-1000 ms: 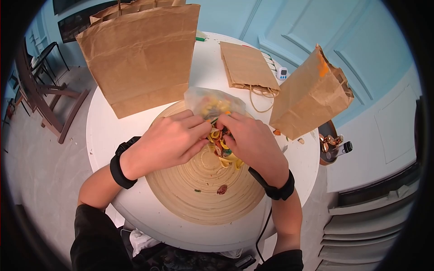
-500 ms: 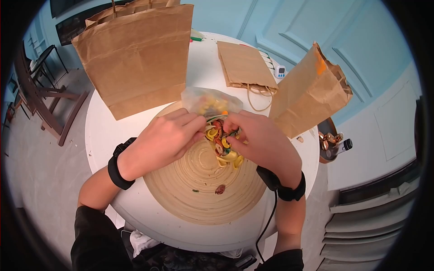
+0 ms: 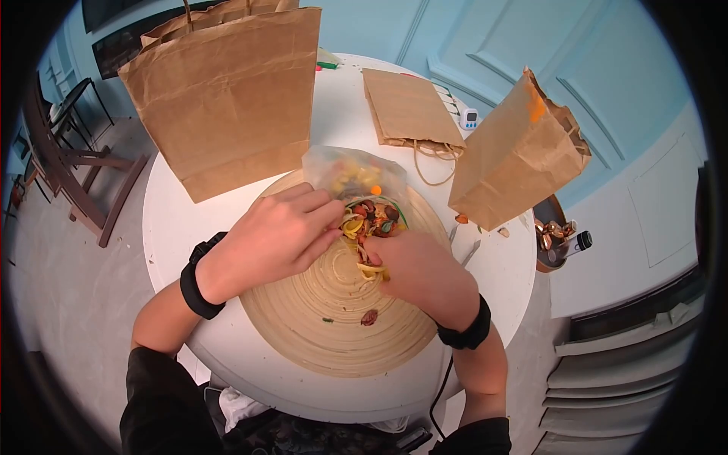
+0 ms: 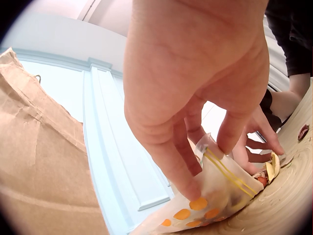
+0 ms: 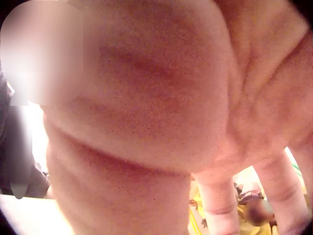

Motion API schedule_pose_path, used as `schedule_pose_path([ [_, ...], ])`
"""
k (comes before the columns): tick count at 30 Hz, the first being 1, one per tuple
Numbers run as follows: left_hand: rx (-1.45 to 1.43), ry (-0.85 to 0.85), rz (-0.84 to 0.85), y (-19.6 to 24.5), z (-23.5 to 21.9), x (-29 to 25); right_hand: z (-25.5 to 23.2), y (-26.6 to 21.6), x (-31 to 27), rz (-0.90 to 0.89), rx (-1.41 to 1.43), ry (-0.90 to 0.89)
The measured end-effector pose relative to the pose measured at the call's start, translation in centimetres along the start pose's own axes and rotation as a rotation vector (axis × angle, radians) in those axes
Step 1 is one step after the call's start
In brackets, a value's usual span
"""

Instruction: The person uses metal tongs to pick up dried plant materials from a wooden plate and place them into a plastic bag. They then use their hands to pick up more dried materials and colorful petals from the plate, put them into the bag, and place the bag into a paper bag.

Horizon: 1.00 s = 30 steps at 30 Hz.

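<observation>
A translucent zip bag (image 3: 356, 168) with orange dots lies on a round ridged wooden mat (image 3: 303, 334). Its mouth gapes toward me, full of colourful dried potpourri pieces (image 3: 371, 216), some spilling onto the mat. With thumb and fingers my left hand (image 3: 284, 231) pinches the left edge of the mouth; the yellow zip strip (image 4: 230, 174) shows in the left wrist view. My right hand (image 3: 425, 269) reaches over the spilled pieces just below the mouth, fingers extended down among them. Nearer me lies a loose reddish-brown piece (image 3: 369, 318).
A big paper bag (image 3: 227, 98) stands at the back left of the white table (image 3: 174, 227). Behind the mat lies a folded paper bag (image 3: 413, 110), near a small timer (image 3: 469, 118). Another paper bag (image 3: 516, 167) leans at right, with a metal tool (image 3: 471, 252) close by.
My right hand has let go of the right edge of the bag's mouth and come down toward me onto the spilled pieces. More of the contents shows. The left hand keeps its pinch.
</observation>
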<state>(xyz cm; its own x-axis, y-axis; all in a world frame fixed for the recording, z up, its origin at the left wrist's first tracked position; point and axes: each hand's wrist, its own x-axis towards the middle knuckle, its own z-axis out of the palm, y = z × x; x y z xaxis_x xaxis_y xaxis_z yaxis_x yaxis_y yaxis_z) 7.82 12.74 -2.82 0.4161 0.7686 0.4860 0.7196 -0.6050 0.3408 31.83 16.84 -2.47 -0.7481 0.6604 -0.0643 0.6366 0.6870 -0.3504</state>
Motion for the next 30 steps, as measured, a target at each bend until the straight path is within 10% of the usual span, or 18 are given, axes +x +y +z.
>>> schedule_pose_path([
  [30, 0.012, -0.030, 0.018, 0.0, -0.3, 0.0, -2.7, 0.0, 1.9, 0.043, -0.038, 0.164],
])
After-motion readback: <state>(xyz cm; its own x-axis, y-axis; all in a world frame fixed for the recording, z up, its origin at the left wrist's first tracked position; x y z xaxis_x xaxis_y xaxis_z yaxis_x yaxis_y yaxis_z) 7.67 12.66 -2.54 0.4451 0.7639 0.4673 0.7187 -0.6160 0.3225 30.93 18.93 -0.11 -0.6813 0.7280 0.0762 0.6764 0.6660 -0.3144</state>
